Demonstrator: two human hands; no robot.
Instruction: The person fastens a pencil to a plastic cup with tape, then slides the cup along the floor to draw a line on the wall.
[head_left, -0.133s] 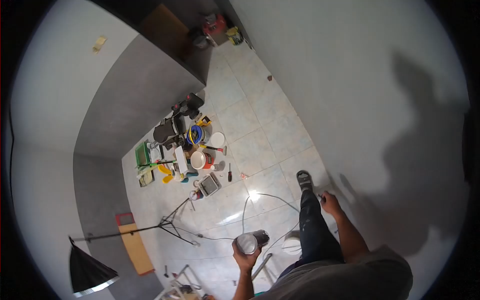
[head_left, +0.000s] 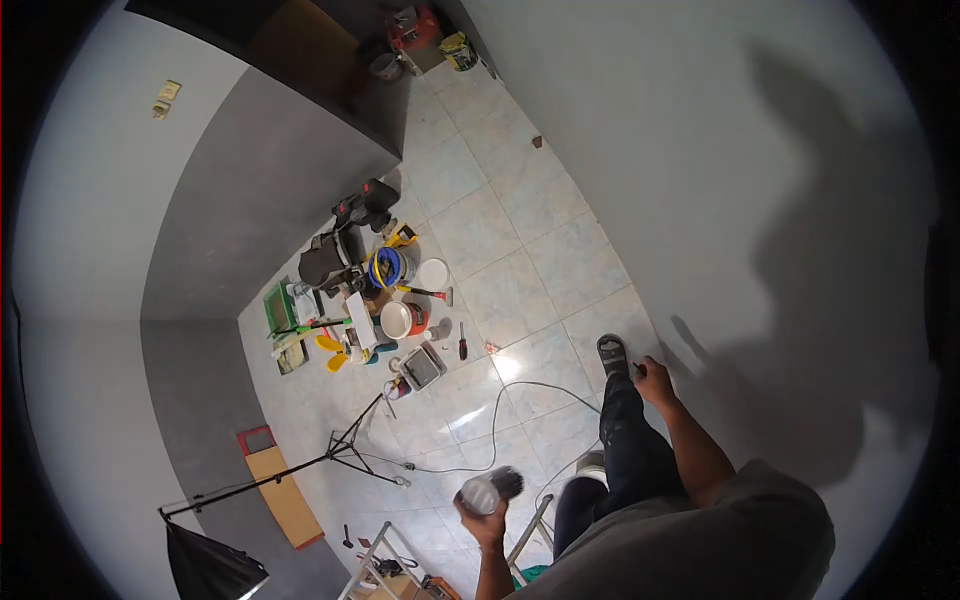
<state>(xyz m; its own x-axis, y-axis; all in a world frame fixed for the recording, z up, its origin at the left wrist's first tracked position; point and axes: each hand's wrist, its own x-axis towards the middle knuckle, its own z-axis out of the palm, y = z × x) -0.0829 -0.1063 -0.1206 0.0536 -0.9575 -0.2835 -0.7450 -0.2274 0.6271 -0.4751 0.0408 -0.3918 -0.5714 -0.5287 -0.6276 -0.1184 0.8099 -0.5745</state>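
Note:
My left hand [head_left: 483, 522] is wrapped round a round container [head_left: 481, 495] with pale grey contents, at the lower middle of the view. A dark, brush-like thing [head_left: 508, 484] sticks out beside its rim. Farther right, my right hand [head_left: 654, 381] is closed near the grey wall, and a small dark thing shows at its fingertips, too small to name. Just left of that hand is my sandalled foot [head_left: 613, 355]. Below the container, the pale frame of a ladder [head_left: 528, 530] shows partly.
A lamp stand [head_left: 340, 452] with a black softbox [head_left: 210, 560] stands at the lower left. A cable [head_left: 497, 425] curves over the tiled floor. Buckets [head_left: 402, 319], a paint tray [head_left: 421, 368] and tools lie at the centre left. The grey wall [head_left: 700, 200] rises at the right.
The camera view has shifted slightly. My left hand and the container sit a little lower and farther left, and my right hand is slightly higher. More of the ladder and my other leg show.

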